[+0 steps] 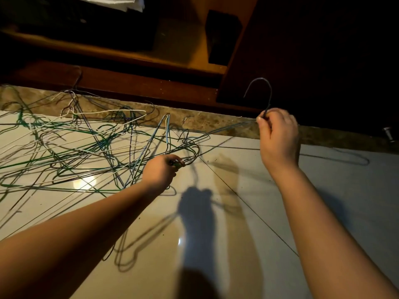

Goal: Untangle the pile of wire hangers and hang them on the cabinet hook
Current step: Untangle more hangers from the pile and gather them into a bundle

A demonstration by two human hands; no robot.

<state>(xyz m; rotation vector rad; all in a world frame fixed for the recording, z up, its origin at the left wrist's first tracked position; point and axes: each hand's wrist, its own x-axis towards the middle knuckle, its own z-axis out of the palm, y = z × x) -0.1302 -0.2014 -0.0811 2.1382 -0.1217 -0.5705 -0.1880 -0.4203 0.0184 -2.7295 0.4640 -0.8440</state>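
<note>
A tangled pile of wire hangers (71, 145) in green, white, blue and dark wire spreads over the pale floor tiles at the left. My right hand (278, 137) is raised at the right, closed around the neck of a dark wire hanger (260, 87) whose hook points up; its shoulder wire runs left toward the pile. My left hand (160, 171) is low at the pile's right edge, fingers pinched on the bent end of a dark hanger (191, 156) still caught among the others. No cabinet hook shows clearly.
A dark wooden cabinet (151, 83) with an open shelf stands along the far edge, its door (313, 50) open at the right. A stone threshold strip (205, 121) borders the tiles. One lone hanger (354, 158) lies at the far right. A metal knob (388, 134) sits near the right edge.
</note>
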